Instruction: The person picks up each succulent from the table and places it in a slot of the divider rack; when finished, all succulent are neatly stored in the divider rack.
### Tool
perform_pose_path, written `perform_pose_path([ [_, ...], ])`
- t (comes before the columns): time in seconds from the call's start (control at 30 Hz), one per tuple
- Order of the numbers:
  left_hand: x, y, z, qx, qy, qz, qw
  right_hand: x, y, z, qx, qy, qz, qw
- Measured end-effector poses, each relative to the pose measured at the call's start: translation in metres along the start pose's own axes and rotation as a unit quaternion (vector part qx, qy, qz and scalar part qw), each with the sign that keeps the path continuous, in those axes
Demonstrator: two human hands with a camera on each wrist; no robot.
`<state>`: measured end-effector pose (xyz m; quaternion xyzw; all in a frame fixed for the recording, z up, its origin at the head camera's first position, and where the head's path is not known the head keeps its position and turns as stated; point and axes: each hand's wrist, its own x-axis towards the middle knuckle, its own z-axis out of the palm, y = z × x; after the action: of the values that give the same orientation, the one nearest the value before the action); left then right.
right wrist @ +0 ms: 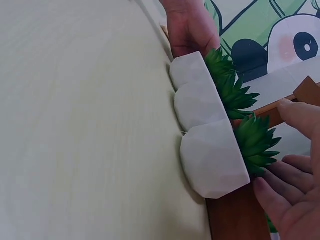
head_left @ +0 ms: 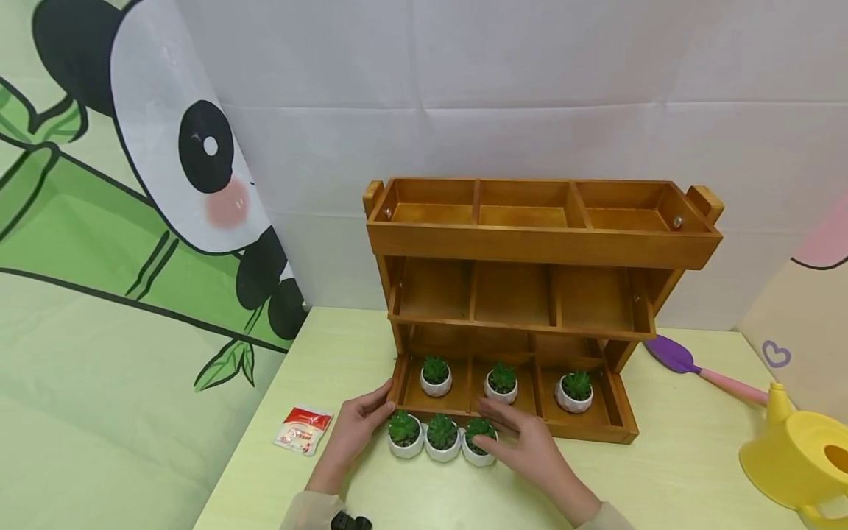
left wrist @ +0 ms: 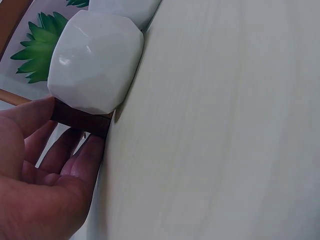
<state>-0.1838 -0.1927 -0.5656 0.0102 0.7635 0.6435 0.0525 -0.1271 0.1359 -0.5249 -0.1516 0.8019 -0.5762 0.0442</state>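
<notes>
A wooden three-tier shelf (head_left: 543, 246) stands on the table. Its bottom tray holds three small potted succulents, one in each compartment: left (head_left: 436, 377), middle (head_left: 501, 383) and right (head_left: 574, 391). Three more white-potted succulents stand side by side along the tray's front edge: left (head_left: 405, 434), middle (head_left: 442, 438), right (head_left: 475, 455). My left hand (head_left: 358, 427) grips the tray's front left corner, thumb in front and fingers round the side. My right hand (head_left: 526, 445) is beside the rightmost front succulent, fingers spread and loosely bent, partly covering that plant; it holds nothing.
A red and white packet (head_left: 303, 430) lies on the table to the left. On the right are a purple spade with a pink handle (head_left: 732, 386) and a yellow watering can (head_left: 795, 453). A white cloth backdrop (head_left: 530, 88) hangs behind the shelf.
</notes>
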Motion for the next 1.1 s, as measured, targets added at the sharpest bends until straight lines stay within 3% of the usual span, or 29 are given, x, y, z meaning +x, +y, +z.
perform_pose_path([
  [0.23,0.000,0.000,0.000,-0.005,-0.001,0.002,1.0000,-0.016,0.007,0.003,0.004,0.077,-0.008,0.9970],
  [0.47,0.000,0.000,0.000,-0.004,-0.002,0.001,1.0000,-0.025,0.015,0.012,-0.033,0.143,0.003,0.9891],
  [0.83,-0.001,0.000,0.000,-0.005,0.001,-0.001,1.0000,-0.028,0.021,0.024,-0.106,0.159,0.074,0.9787],
  [1.1,-0.001,0.001,0.000,-0.001,0.001,0.001,1.0000,-0.024,0.023,0.034,-0.113,0.161,0.087,0.9765],
])
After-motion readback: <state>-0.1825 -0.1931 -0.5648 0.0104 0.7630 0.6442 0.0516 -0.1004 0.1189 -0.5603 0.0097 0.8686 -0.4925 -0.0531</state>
